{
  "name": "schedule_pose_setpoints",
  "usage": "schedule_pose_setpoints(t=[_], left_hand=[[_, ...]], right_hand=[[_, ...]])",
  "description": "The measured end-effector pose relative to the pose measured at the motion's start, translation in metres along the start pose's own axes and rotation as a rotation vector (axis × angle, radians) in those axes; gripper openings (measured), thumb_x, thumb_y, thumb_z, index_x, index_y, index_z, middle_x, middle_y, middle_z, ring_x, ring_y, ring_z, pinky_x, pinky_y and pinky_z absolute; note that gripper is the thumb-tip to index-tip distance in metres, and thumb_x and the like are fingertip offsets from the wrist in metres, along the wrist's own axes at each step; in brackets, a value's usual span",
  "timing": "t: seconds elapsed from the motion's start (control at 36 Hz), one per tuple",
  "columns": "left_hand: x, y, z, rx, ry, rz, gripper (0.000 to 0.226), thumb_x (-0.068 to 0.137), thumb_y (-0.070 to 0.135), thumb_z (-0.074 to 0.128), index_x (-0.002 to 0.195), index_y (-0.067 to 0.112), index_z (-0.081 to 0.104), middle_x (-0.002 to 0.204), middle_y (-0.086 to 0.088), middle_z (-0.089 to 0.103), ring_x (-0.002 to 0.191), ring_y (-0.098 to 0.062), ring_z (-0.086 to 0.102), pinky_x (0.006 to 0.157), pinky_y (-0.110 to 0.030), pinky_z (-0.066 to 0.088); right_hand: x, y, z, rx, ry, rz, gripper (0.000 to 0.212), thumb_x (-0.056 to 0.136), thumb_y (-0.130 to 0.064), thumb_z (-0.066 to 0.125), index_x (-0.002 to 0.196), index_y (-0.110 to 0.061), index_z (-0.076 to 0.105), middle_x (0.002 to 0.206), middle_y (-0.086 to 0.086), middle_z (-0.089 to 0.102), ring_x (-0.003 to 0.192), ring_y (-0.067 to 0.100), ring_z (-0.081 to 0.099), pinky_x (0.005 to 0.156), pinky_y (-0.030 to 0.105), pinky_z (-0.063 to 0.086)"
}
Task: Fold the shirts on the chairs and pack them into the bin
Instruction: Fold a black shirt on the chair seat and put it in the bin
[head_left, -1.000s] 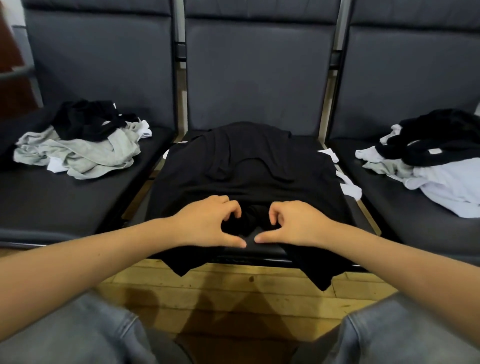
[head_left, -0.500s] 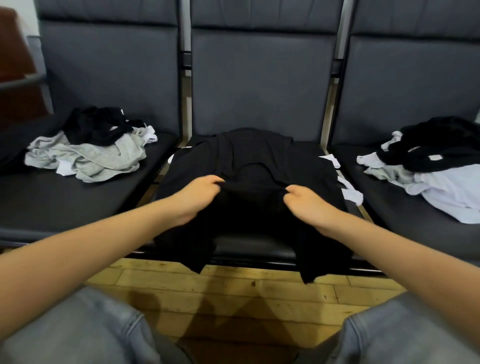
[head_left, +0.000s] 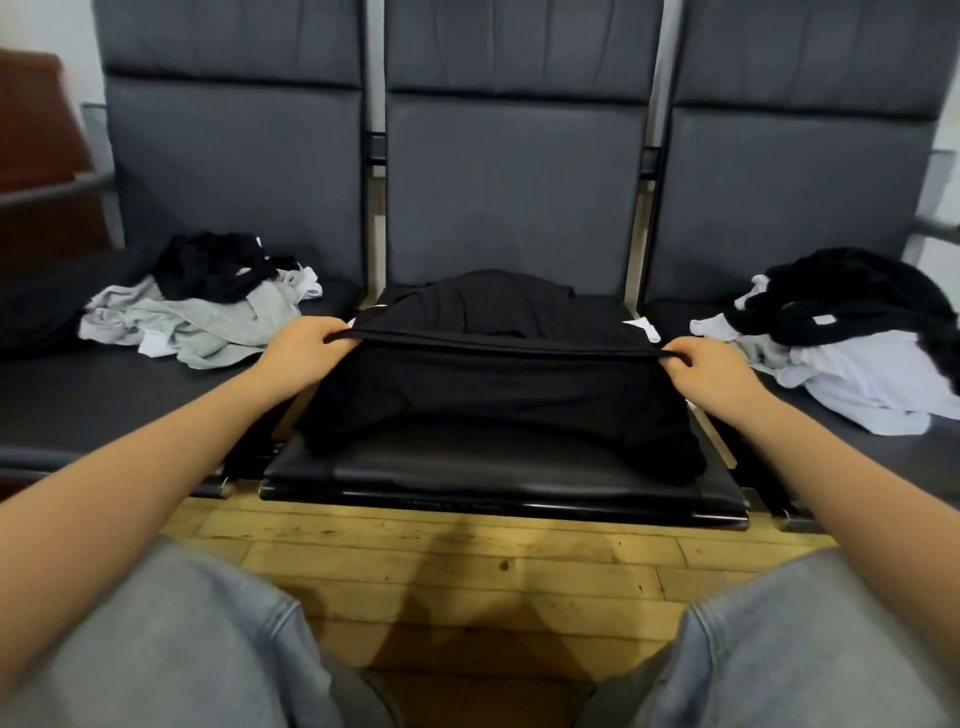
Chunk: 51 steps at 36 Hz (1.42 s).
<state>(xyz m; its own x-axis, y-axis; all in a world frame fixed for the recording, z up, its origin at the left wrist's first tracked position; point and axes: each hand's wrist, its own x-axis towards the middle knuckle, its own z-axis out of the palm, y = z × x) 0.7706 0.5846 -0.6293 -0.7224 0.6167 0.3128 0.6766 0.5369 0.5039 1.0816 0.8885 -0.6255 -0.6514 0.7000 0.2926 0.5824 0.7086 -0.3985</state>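
Grey padded chairs (head_left: 498, 171), 3 in a row, from 9 to 3 o'clock. Wood floor (head_left: 467, 561) at 6 o'clock, between 2 denim knees. On the middle seat at 12 o'clock, black shirt (head_left: 498, 384), lower hem raised and stretched taut, rest draped over the seat front. Unfolded heaps waiting at 10 o'clock (head_left: 197, 312) and 2 o'clock (head_left: 852, 343), grey, white and black mixed. No bin in view.

Left hand (head_left: 306, 345) pinching the hem's left corner, right hand (head_left: 701, 364) pinching the right corner, both clenched on cloth.

Likely soft, light, limp jersey: sags in the middle, holds no shape unless tensioned. Best held at the 2 hem corners, kept well apart, then carried toward the collar at 12 o'clock and smoothed flat. Little risk beyond creases or a slipping layer.
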Motion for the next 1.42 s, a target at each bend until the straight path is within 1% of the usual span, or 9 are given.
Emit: schedule_pose_setpoints(t=[0.19,0.33,0.53,0.69,0.83,0.97,1.08,1.33,1.42], left_hand=[[-0.007,0.019,-0.013,-0.906,-0.075,-0.421,0.017,0.099,0.031,0.052,0.092,0.021,0.064,0.104,-0.002,0.067,0.089,-0.015,0.064,0.089,-0.033,0.049],[-0.012,0.035,-0.010,-1.058,-0.089,-0.411,0.019,0.102,0.026,0.044,0.097,0.019,0.062,0.100,0.000,0.067,0.088,-0.014,0.064,0.080,-0.029,0.052],[-0.032,0.023,0.013,-0.388,-0.212,-0.200,0.040,0.099,0.031,0.050,0.131,0.007,0.059,0.135,-0.007,0.058,0.125,-0.022,0.052,0.112,-0.036,0.034],[-0.054,0.016,0.015,0.054,-0.431,-0.099,0.032,0.101,0.030,0.047,0.085,0.009,0.065,0.087,-0.004,0.063,0.092,-0.023,0.058,0.070,-0.026,0.037],[-0.059,0.014,0.014,0.239,-0.478,-0.113,0.038,0.102,0.031,0.044,0.099,0.000,0.067,0.104,-0.016,0.066,0.103,-0.030,0.058,0.078,-0.029,0.038],[-0.057,0.011,0.011,0.259,-0.374,-0.113,0.038,0.102,0.028,0.045,0.099,-0.002,0.067,0.104,-0.019,0.066,0.104,-0.033,0.059,0.080,-0.030,0.040],[-0.050,0.000,0.003,0.280,-0.219,-0.113,0.036,0.101,0.030,0.045,0.097,0.002,0.067,0.108,-0.020,0.066,0.105,-0.035,0.059,0.082,-0.034,0.042],[-0.044,-0.007,0.010,0.287,-0.102,-0.135,0.033,0.101,0.031,0.042,0.081,0.010,0.058,0.101,-0.019,0.066,0.097,-0.037,0.060,0.073,-0.035,0.041],[-0.038,-0.005,0.012,0.203,-0.064,-0.151,0.037,0.101,0.028,0.042,0.069,0.011,0.048,0.098,-0.022,0.065,0.097,-0.039,0.059,0.073,-0.036,0.037]], right_hand=[[0.004,0.003,-0.008,0.435,0.220,0.324,0.029,0.090,-0.016,0.052,0.062,-0.014,0.047,0.064,0.007,0.049,0.078,0.031,0.054,0.060,0.033,0.037],[0.000,-0.011,-0.005,1.309,-0.071,0.560,0.020,0.101,-0.016,0.042,0.101,-0.012,0.062,0.095,0.005,0.068,0.095,0.022,0.064,0.073,0.031,0.050],[-0.026,-0.006,0.008,0.915,-0.363,0.455,0.017,0.098,-0.019,0.054,0.108,-0.012,0.066,0.095,0.005,0.075,0.082,0.017,0.071,0.076,0.028,0.057],[-0.048,-0.008,0.009,0.483,-0.488,0.242,0.029,0.094,-0.029,0.061,0.100,-0.003,0.072,0.105,0.010,0.073,0.101,0.026,0.068,0.097,0.039,0.051],[-0.053,-0.011,0.009,0.277,-0.537,0.092,0.038,0.097,-0.032,0.056,0.103,0.004,0.066,0.111,0.019,0.067,0.110,0.032,0.061,0.105,0.043,0.043],[-0.050,-0.015,0.000,0.200,-0.365,-0.086,0.011,0.097,-0.011,0.054,0.095,-0.012,0.064,0.098,0.004,0.064,0.100,0.020,0.058,0.075,0.023,0.035],[-0.043,0.001,-0.014,0.038,-0.086,-0.178,0.020,0.091,-0.004,0.056,0.106,-0.011,0.069,0.104,0.004,0.068,0.105,0.026,0.061,0.080,0.027,0.038],[-0.031,0.011,-0.043,-0.036,0.381,-0.058,0.025,0.090,-0.009,0.051,0.103,-0.011,0.072,0.102,0.008,0.070,0.100,0.029,0.060,0.081,0.034,0.043],[-0.030,0.010,-0.042,0.205,0.387,0.090,0.020,0.093,-0.017,0.055,0.084,-0.005,0.068,0.076,0.007,0.061,0.078,0.023,0.054,0.068,0.030,0.035]])
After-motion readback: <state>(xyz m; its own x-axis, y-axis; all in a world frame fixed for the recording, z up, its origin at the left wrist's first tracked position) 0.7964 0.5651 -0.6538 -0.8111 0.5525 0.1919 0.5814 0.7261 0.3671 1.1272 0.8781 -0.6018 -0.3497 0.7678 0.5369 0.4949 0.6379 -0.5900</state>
